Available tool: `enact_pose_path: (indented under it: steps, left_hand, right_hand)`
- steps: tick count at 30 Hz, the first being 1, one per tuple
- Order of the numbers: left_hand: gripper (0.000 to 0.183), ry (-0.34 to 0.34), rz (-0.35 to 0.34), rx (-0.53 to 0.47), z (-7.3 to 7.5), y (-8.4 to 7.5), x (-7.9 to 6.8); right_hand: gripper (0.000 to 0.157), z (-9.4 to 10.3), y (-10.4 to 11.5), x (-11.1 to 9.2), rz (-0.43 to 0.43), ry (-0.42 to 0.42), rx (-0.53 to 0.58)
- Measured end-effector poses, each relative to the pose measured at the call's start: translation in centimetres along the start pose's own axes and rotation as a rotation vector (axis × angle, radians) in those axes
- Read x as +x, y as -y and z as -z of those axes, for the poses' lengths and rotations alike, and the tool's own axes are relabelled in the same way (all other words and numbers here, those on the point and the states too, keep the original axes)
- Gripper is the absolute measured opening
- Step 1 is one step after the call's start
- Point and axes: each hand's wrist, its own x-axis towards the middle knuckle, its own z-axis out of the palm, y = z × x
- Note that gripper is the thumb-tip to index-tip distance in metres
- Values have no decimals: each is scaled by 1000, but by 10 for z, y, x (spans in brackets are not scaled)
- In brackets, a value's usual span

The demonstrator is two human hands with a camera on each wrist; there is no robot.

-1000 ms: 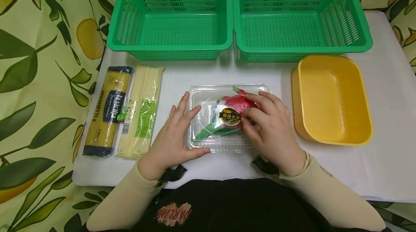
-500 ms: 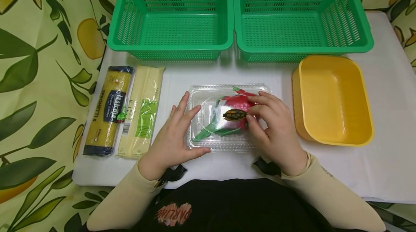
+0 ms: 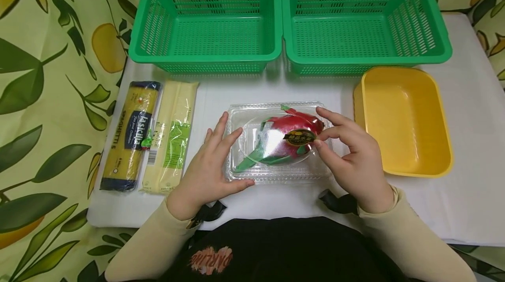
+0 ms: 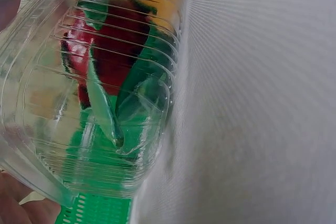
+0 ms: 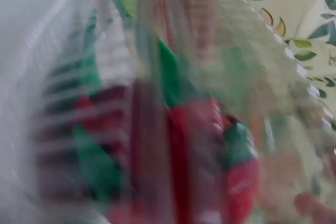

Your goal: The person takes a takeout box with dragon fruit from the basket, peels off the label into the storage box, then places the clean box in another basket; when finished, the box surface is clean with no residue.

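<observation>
On the white counter (image 3: 272, 203), from afar, I have the left hand (image 3: 207, 165), fingers spread, probably steadying a clear box (image 3: 254, 107) while the right hand (image 3: 360, 161) pinches its label (image 3: 299, 137).

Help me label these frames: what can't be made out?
Fruit: right wrist view, smeared by blur.
Sticker: head view, small print too small to read.
Left hand: left wrist view, mostly cut off by the left edge.
Green bit by the spaghetti: head view, too small to identify.
</observation>
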Motion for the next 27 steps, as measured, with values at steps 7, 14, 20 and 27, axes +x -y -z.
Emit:
enact_pose_path:
  steps: [7, 14, 20, 27]
  left_hand:
    - [119, 6, 5, 5, 1, -1, 1]
    - [119, 5, -4, 1, 2, -1, 1]
    - [118, 0, -18, 1, 2, -1, 1]
    - [120, 2, -14, -4, 3, -2, 1]
  right_hand:
    - [10, 28, -4, 2, -78, -114, 211]
    - [5, 70, -19, 5, -295, -331, 480]
    - [7, 98, -32, 10, -449, -449, 84]
    - [24, 120, -50, 8, -684, -85, -450]
